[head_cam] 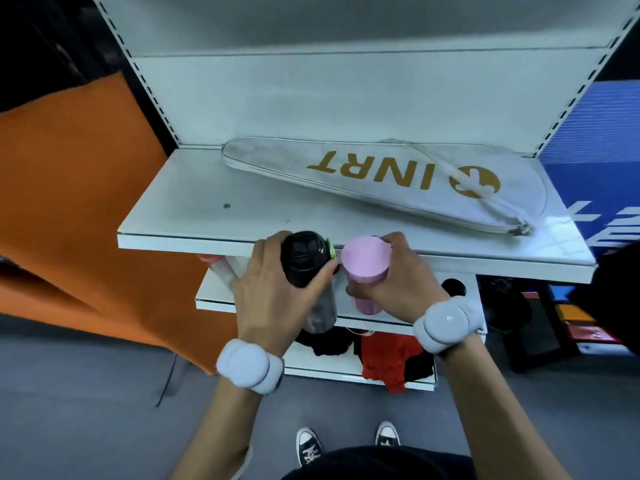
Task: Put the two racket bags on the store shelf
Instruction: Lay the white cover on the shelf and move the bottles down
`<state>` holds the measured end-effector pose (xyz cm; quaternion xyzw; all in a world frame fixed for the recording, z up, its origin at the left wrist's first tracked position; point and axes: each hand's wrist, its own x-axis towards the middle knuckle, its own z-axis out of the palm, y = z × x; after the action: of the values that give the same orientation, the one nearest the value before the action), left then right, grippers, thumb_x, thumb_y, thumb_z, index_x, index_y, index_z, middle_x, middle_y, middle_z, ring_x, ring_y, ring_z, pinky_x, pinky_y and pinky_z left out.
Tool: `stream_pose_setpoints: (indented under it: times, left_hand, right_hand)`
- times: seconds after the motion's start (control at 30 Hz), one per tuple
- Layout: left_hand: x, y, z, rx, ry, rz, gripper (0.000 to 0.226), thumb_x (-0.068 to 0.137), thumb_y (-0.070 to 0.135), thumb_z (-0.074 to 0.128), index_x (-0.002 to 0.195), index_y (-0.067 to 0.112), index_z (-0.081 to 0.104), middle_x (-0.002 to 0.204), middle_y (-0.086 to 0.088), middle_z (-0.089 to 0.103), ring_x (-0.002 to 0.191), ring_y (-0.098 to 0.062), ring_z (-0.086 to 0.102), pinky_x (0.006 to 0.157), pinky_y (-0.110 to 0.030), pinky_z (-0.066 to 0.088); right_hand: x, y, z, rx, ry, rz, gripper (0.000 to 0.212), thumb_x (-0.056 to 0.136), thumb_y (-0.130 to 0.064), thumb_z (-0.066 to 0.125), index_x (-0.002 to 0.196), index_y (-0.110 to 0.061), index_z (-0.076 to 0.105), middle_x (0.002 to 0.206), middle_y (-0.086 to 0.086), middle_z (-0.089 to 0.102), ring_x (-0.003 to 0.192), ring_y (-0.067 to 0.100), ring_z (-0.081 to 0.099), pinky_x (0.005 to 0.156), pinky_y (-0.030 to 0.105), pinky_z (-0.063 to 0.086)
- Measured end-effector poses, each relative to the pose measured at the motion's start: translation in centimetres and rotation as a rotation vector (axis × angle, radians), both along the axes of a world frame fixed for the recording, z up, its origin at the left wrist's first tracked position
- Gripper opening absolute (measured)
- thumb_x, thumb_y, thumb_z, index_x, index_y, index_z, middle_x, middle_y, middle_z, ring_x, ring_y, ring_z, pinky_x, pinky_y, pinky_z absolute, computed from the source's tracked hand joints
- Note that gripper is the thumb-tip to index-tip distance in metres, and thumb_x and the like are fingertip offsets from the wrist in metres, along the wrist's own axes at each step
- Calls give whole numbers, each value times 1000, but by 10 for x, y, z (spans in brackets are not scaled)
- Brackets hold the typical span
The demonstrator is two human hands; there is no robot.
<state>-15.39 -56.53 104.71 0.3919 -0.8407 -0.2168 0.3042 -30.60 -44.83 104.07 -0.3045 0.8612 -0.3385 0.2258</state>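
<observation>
- A white store shelf [194,216] fills the frame; its front-left area lies bare, and lower shelves below hold dark and red clothing [384,355].
- One white racket bag [377,181], lettered INRT in gold, lies flat along the shelf's back edge, wide end toward the right-hand edge, zip pull near the front-right corner. A second bag is not in view.
- The left hand [266,292] is wrapped around a black-capped bottle [306,258] just below the shelf's front edge.
- The right hand [398,275] is closed on a pink tumbler [365,261] beside it; the two drinkware pieces nearly touch.
- Both wrists wear grey bands [247,365].
- Judgement: the bottles look best set upright on the bare front-left area, clear of the bag, leaving room for the missing second bag.
</observation>
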Motion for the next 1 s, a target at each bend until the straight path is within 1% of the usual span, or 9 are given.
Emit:
stream_pose_setpoints:
  times: [0.07,0.27,0.37,0.5,0.6,0.67,0.73,0.9,1.0]
  left_hand:
    - [-9,12,-19,46,-61,-70,70,69,71,69,124,32,51,118,9,57,107,-17,58,81,-33,50]
    - [-35,24,-80,187,-180,-200,64,74,63,71,125,32,47,123,3,56,112,-22,57,88,-34,50]
    - [-55,29,-117,231,-209,-221,68,78,60,69,132,27,45,130,-1,53,118,-26,54,91,-40,50]
    - [-77,30,-161,253,-164,-209,74,78,60,69,136,21,45,130,-5,54,120,-27,50,93,-40,50]
    - [-90,29,-190,357,-70,-191,74,76,49,78,136,16,51,130,-6,56,121,-24,52,99,-26,42]
    - [-99,28,-204,385,-22,-180,72,75,40,82,135,13,53,131,-5,57,121,-20,53,97,-22,43]
    - [-108,24,-216,404,-6,-186,71,73,35,85,133,12,55,131,-5,58,119,-18,54,97,-27,48]
    - [-126,14,-241,413,26,-131,64,70,34,87,123,13,57,119,-3,60,108,-23,60,86,-40,55]
    - [-136,12,-253,370,31,-136,67,73,33,85,129,12,55,125,-7,58,115,-22,56,91,-22,46]
  right_hand:
    - [-8,12,-23,72,-20,-4,90,60,-44,85,132,-20,37,109,2,60,99,27,60,85,37,52]
    - [-30,32,-100,209,-106,-32,83,63,-34,85,129,-9,40,109,8,61,104,31,62,86,40,53]
    - [-45,40,-139,203,-153,-133,76,64,-36,83,123,-15,40,98,1,59,94,27,63,76,32,51]
    - [-61,41,-178,187,-125,-221,79,56,-41,84,120,-18,43,102,-2,65,92,22,67,72,29,53]
    - [-73,39,-198,135,-119,-266,81,60,-36,86,127,-17,46,109,3,69,100,25,68,84,34,57]
    - [-81,35,-209,161,-152,-271,78,67,-31,86,132,-12,46,113,5,68,105,26,66,84,28,52]
    - [-86,31,-219,169,-157,-294,74,70,-30,86,129,-9,46,108,4,67,102,24,65,77,23,46]
    - [-98,26,-248,119,-205,-374,73,68,-23,86,127,-8,47,111,8,66,101,29,66,76,25,45]
    - [-104,24,-267,72,-163,-440,69,65,-18,87,118,-4,45,97,9,66,91,34,67,73,34,52]
